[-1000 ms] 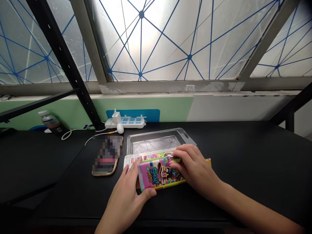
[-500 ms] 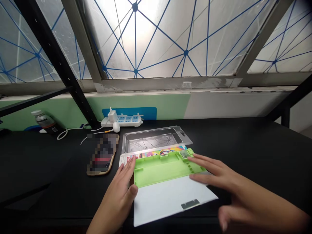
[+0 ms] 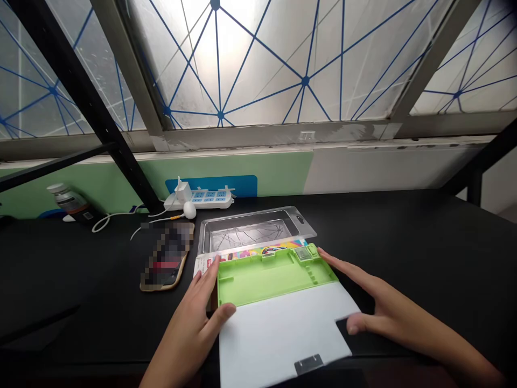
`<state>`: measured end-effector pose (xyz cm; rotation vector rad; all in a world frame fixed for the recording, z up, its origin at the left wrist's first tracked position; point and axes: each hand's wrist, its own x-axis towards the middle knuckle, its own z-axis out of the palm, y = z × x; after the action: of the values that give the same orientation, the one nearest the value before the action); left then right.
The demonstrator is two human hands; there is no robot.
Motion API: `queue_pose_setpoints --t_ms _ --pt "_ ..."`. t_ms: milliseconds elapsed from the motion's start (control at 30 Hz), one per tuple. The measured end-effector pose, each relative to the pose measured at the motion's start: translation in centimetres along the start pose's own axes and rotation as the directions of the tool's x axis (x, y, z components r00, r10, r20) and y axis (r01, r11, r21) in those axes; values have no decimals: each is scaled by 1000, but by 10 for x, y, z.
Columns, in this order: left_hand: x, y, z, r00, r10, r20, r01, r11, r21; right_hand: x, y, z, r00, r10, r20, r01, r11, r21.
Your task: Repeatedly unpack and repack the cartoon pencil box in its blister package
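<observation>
A light-green pencil case [image 3: 266, 280] lies opened in front of me, its shallow tray facing up. Its white lid flap [image 3: 283, 334] spreads towards me, with a small dark-grey plate [image 3: 309, 364] near its front edge. At the tray's left side, my left hand [image 3: 202, 312] steadies the case, fingers along the edge and thumb over the flap's corner. My right hand [image 3: 363, 291] is spread at the right side, fingertips against the tray's upper right corner and thumb held apart. A colourful card [image 3: 246, 252] is partly hidden beneath the case.
Behind the case lies a clear plastic blister shell [image 3: 258, 229]. A phone [image 3: 167, 258] rests to its left on the black table [image 3: 424, 242]. Further back are a white power strip [image 3: 212, 198] with cables and a bottle [image 3: 72, 202].
My right hand has drawn back from over the tray to its right edge, its thumb now raised beside the flap. The flap's front edge appears lower and nearer to me.
</observation>
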<state>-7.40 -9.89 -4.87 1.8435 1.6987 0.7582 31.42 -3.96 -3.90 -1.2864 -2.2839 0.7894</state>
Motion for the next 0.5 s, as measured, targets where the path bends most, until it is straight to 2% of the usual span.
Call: queue_pose_setpoints --t_ms 167,333,400,500 --pt "-4 -11 1 999 28 -41 -36 981 -192 8 -4 2 994 -4 -106 13 996 83" --pt "-6 -14 1 997 52 -58 -64 970 -234 20 -17 12 953 109 -282 -106 994 27" --pt "-6 -11 0 997 48 -58 -61 969 -238 21 -19 15 953 111 -284 -110 994 16" --pt "-4 -4 -1 998 51 -44 -59 972 -228 19 -16 21 971 100 -219 -106 994 -17"
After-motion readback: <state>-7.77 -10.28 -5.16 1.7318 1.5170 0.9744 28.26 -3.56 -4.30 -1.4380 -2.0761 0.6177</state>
